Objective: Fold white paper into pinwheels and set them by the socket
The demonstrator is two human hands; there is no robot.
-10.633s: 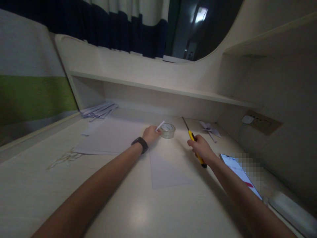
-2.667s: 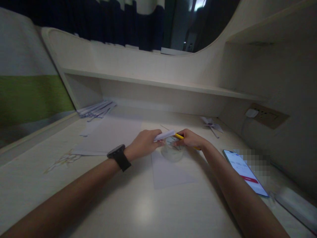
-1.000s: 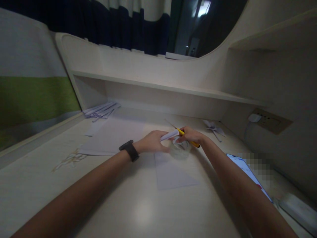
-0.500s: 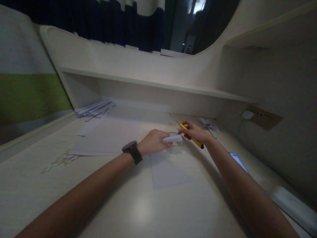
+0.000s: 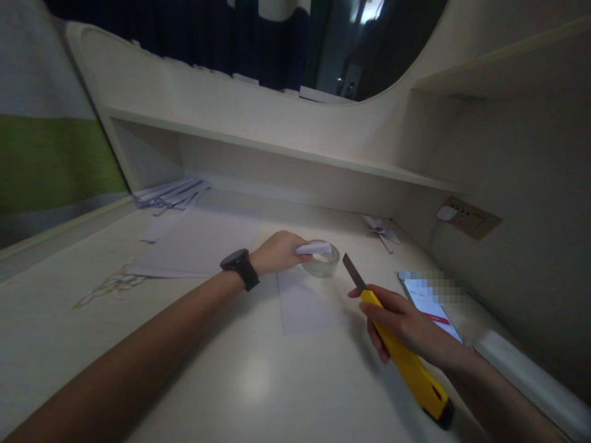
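My left hand (image 5: 281, 251), with a dark watch on its wrist, pinches a small folded strip of white paper (image 5: 314, 248). Just beyond its fingertips a roll of clear tape (image 5: 319, 267) lies on the desk, partly behind the paper strip. My right hand (image 5: 392, 317) is wrapped round a yellow box cutter (image 5: 406, 363), with the blade out and pointing up and left toward the tape. Below my left hand lies a small flat sheet of paper (image 5: 308, 304).
Large white sheets (image 5: 203, 240) and a pile of paper strips (image 5: 175, 194) lie at the left, near tangled rubber bands (image 5: 111, 287). A paper pinwheel (image 5: 381, 231) lies at the back right. A phone (image 5: 427, 301) with a lit screen is beside my right hand, below a wall socket (image 5: 473, 218).
My right hand has drawn the box cutter back toward me and to the right, away from the tape. My left hand keeps the folded paper close to where it was.
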